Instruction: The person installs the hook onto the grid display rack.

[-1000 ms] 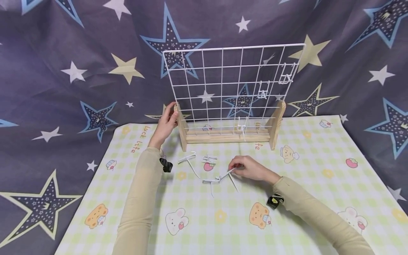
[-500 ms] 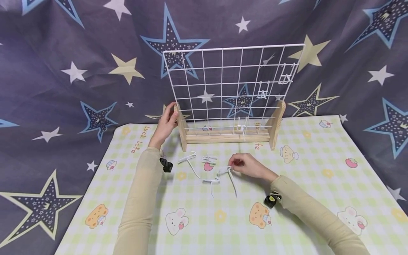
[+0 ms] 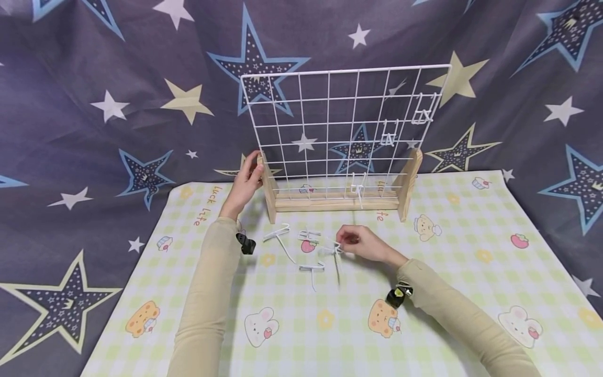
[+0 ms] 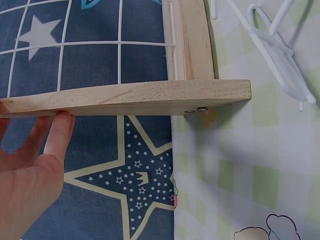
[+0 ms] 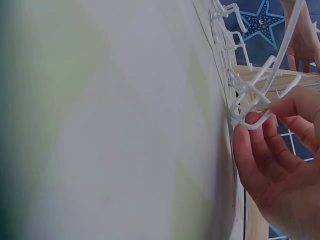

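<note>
A white wire grid rack [image 3: 328, 123] stands upright on wooden side posts. My left hand [image 3: 247, 182] holds its left post [image 4: 135, 97], fingertips against the wood in the left wrist view. My right hand [image 3: 365, 242] pinches a white wire hook [image 5: 250, 102] between thumb and fingers, low over the table. Its long prong points toward the near side in the head view. Left of it lie several loose white hooks: one at the far left [image 3: 279, 238], one near the middle [image 3: 309, 235] and one nearer the front [image 3: 313, 268].
Three hooks hang on the grid: one at upper right [image 3: 422, 111], one in the middle right [image 3: 389, 135] and one low down [image 3: 358, 186]. A checked tablecloth [image 3: 188, 293] covers the table. A dark star-patterned curtain [image 3: 141, 68] hangs behind.
My right hand has shifted slightly left and away from me, turning the hook so its prong points nearer to me. The left hand keeps its place on the post.
</note>
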Available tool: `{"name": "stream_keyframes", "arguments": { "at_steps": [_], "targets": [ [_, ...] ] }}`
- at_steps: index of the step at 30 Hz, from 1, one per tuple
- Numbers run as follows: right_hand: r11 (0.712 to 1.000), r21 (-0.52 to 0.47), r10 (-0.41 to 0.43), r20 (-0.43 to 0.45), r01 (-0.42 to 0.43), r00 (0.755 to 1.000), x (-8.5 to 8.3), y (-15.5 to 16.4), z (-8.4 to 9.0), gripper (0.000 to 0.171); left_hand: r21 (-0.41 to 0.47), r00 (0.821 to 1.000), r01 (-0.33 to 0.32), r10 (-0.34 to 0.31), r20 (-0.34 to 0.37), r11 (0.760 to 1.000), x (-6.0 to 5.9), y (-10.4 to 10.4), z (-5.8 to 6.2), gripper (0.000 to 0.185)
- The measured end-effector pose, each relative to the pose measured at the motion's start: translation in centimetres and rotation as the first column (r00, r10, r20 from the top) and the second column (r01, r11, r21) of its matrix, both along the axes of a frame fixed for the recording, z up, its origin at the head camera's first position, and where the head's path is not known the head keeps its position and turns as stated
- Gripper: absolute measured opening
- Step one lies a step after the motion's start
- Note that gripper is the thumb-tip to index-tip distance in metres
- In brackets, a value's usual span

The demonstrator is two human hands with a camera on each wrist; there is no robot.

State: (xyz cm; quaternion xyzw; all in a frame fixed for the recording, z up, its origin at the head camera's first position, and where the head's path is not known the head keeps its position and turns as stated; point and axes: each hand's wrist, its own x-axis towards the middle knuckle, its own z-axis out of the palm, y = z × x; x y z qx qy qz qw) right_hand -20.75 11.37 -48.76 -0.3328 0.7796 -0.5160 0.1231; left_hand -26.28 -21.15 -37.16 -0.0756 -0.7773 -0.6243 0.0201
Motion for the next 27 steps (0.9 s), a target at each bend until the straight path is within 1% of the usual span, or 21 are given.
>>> {"name": "stream_keyframes", "arguments": {
  "at_steps": [4, 9, 11, 14, 18, 21, 24, 27],
  "targets": [
    [1.0, -0.025, 0.005, 0.06, -0.003, 0.998, 0.3, -0.4, 0.4, 0.017, 0.004, 1.0, 0.0, 0.0, 0.0, 1.0, 0.0, 0.0, -0.1, 0.051],
    [0.998, -0.069, -0.004, 0.126, 0.013, 0.992, 1.4, -0.8, 2.9, 0.02, 0.008, 1.0, 0.012, -0.012, -0.012, 1.0, 0.0, -0.1, -0.1, 0.051],
    [0.996, -0.084, -0.019, 0.145, 0.032, 0.989, 1.8, -0.8, 3.5, 0.02, 0.009, 1.0, 0.016, -0.016, -0.011, 1.0, 0.0, -0.1, -0.1, 0.052],
    [0.993, -0.105, -0.038, 0.182, 0.057, 0.983, 1.7, -0.8, 3.5, 0.022, 0.012, 1.0, 0.017, -0.017, -0.003, 1.0, 0.1, -0.1, 0.0, 0.052],
    [0.987, -0.134, -0.061, 0.224, 0.093, 0.973, 1.1, -0.8, 2.5, 0.023, 0.022, 1.0, 0.015, -0.015, -0.004, 1.0, 0.1, -0.1, 0.0, 0.052],
    [0.979, -0.161, -0.083, 0.236, 0.123, 0.968, 0.7, -1.0, 1.9, 0.023, 0.024, 1.0, 0.014, -0.014, -0.008, 1.0, 0.0, -0.1, -0.1, 0.051],
    [0.973, -0.185, -0.094, 0.239, 0.14, 0.967, 0.6, -1.3, 2.2, 0.023, 0.02, 1.0, 0.014, -0.014, -0.007, 1.0, 0.0, -0.2, -0.1, 0.052],
    [0.969, -0.2, -0.096, 0.221, 0.142, 0.971, 0.8, -1.4, 2.9, 0.023, 0.012, 1.0, 0.013, -0.013, -0.001, 1.0, 0.0, -0.2, 0.0, 0.052]
  ]
}}
